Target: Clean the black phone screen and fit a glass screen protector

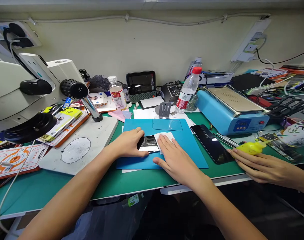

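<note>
On the blue mat [189, 153] lies a phone-like device [149, 142] with a dark, reflective face, partly covered by my hands. My left hand [128, 143] is closed around its left end, thumb along the near edge and fingers at the far side. A folded white wipe [169, 135] rests on its right end. Flat on that wipe lie the fingers of my right hand [173, 153], stretched out, with the thumb apart. Behind them on the mat is a clear screen-shaped sheet with a dark outline [167, 124].
Another person's hand [269, 166] holds a yellow squeeze bottle [251, 147] at the right, beside a black phone [211, 144]. A microscope stand [77, 150] is on the left. Behind are a red-capped bottle [188, 90] and a blue heating plate machine [231, 110].
</note>
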The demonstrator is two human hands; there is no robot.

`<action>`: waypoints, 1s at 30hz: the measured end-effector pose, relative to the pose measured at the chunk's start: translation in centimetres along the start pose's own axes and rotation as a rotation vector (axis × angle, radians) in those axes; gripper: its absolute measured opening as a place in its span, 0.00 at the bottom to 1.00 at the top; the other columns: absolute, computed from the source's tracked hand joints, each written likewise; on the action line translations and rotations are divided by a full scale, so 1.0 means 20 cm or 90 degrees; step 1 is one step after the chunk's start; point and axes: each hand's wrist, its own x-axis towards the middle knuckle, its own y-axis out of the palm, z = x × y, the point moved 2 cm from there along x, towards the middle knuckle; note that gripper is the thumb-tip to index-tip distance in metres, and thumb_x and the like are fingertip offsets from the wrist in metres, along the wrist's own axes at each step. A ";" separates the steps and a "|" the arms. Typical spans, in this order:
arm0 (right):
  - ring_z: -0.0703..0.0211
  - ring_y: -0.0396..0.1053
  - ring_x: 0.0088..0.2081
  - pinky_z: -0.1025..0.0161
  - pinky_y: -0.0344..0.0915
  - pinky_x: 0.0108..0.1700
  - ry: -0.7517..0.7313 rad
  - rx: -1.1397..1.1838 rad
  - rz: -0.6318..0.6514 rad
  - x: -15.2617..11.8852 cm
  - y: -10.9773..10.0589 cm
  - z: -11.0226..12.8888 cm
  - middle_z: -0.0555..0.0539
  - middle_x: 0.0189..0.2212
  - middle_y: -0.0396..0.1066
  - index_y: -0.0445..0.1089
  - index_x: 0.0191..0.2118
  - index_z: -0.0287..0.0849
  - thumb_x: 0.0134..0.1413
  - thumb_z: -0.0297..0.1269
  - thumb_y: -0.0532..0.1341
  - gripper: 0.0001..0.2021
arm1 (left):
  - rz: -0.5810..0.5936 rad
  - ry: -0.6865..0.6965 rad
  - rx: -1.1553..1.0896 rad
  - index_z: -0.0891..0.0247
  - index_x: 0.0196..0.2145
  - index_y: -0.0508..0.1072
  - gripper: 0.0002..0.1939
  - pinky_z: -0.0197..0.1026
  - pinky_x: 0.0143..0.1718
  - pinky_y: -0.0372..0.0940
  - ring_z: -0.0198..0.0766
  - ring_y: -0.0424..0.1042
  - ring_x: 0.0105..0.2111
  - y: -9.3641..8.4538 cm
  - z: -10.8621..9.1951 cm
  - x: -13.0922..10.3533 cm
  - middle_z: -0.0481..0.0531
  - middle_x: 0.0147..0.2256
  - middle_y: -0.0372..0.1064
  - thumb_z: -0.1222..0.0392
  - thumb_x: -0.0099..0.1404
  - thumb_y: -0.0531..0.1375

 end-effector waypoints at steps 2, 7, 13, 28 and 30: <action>0.43 0.43 0.75 0.41 0.46 0.74 0.004 0.002 -0.006 0.03 0.00 -0.01 0.32 0.74 0.44 0.48 0.74 0.27 0.69 0.64 0.42 0.45 | -0.005 -0.002 -0.004 0.59 0.37 0.63 0.23 0.45 0.34 0.65 0.47 0.72 0.37 0.00 0.00 0.00 0.53 0.39 0.66 0.37 0.58 0.62; 0.42 0.43 0.75 0.39 0.48 0.73 0.004 0.015 -0.047 0.00 0.03 -0.02 0.32 0.74 0.48 0.49 0.74 0.32 0.68 0.64 0.44 0.43 | -0.012 0.002 -0.004 0.60 0.39 0.66 0.24 0.47 0.37 0.67 0.50 0.71 0.42 -0.01 0.00 0.00 0.55 0.40 0.68 0.37 0.58 0.64; 0.40 0.45 0.75 0.39 0.49 0.72 -0.009 -0.005 -0.068 -0.04 0.06 -0.01 0.30 0.73 0.49 0.51 0.73 0.29 0.69 0.63 0.42 0.43 | -0.036 0.020 0.018 0.60 0.42 0.68 0.26 0.48 0.42 0.67 0.51 0.69 0.47 -0.01 0.02 0.00 0.56 0.43 0.68 0.37 0.58 0.65; 0.42 0.50 0.73 0.38 0.50 0.72 0.005 0.004 -0.144 -0.07 0.09 -0.01 0.33 0.72 0.54 0.55 0.72 0.31 0.70 0.56 0.49 0.37 | -0.042 0.030 0.014 0.61 0.46 0.69 0.27 0.48 0.45 0.67 0.51 0.70 0.48 0.00 0.02 -0.02 0.56 0.44 0.68 0.37 0.60 0.63; 0.41 0.55 0.71 0.39 0.54 0.70 -0.005 0.008 -0.184 -0.09 0.09 -0.01 0.32 0.70 0.60 0.60 0.69 0.32 0.71 0.53 0.50 0.33 | -0.044 0.030 0.009 0.60 0.45 0.68 0.27 0.47 0.45 0.67 0.51 0.70 0.47 0.00 0.02 -0.02 0.56 0.44 0.68 0.36 0.60 0.63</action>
